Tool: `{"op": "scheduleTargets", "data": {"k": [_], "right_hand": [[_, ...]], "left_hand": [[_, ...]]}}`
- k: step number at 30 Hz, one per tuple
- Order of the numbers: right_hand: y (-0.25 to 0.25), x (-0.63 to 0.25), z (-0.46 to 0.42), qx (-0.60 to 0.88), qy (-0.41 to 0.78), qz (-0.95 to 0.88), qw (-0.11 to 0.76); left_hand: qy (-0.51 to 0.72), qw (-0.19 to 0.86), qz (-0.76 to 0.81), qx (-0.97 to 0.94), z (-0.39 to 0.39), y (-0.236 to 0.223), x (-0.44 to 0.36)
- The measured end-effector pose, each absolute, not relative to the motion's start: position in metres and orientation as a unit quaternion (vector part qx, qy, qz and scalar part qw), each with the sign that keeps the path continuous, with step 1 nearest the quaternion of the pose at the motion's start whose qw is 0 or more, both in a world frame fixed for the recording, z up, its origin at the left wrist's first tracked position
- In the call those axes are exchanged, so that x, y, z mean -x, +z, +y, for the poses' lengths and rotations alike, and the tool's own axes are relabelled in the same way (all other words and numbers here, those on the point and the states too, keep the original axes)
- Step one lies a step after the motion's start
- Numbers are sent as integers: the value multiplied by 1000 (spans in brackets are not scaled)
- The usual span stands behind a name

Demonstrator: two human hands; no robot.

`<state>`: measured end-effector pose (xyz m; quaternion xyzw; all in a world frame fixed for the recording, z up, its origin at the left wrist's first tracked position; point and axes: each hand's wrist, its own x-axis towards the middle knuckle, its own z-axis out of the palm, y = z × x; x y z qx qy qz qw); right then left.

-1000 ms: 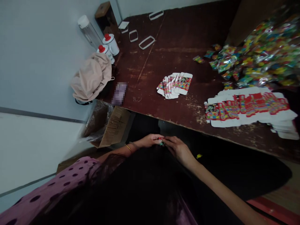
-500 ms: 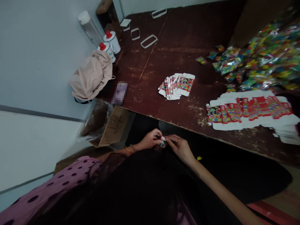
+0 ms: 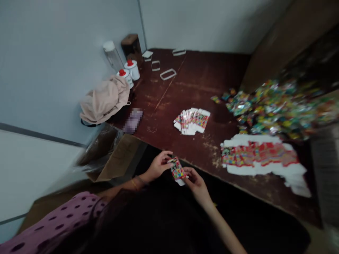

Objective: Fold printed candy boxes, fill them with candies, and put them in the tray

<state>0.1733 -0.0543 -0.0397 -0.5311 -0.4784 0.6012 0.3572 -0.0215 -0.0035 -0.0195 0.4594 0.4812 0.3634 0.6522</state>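
Observation:
Between my two hands, just off the table's front edge, is a small printed cardboard box (image 3: 177, 169), red and multicoloured with white flaps at its lower end. My left hand (image 3: 159, 165) pinches its upper left end. At the lower right end, the fingers of my right hand (image 3: 195, 181) grip it near the white flaps. A fanned stack of similar flat boxes (image 3: 192, 121) lies on the table ahead of my hands. To the right spreads a longer row of overlapping flat boxes (image 3: 261, 155). Whether the held box has anything inside cannot be seen.
A heap of colourful wrapped sweets (image 3: 275, 106) covers the table's right side. On the left are a beige cloth bag (image 3: 106, 100), lidded white mugs (image 3: 132, 70), a bottle (image 3: 113, 56) and a blurred-out purple item (image 3: 134, 120). An open carton (image 3: 119, 158) stands below the dark red table (image 3: 206, 79).
The view has tilted up, showing more wall. My hands have turned the box so its printed face shows more fully, and my right hand has shifted to its lower end.

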Motion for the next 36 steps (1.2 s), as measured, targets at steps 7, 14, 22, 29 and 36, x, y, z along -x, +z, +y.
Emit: {"op": "scheduleTargets", "data": {"k": [7, 14, 22, 29, 36], "right_hand": [[35, -219, 36, 486, 423, -725, 243], [36, -335, 179, 718, 67, -628, 292], [31, -307, 148, 672, 159, -665, 283], [62, -238, 77, 483, 497, -667, 273], [71, -235, 73, 475, 480, -690, 259]], "left_hand": [[135, 706, 308, -623, 30, 5, 11], [247, 800, 348, -423, 42, -10, -31], [287, 785, 398, -378, 59, -7, -27], [260, 787, 375, -416, 59, -5, -22], [259, 786, 373, -419, 49, 5, -25]]}}
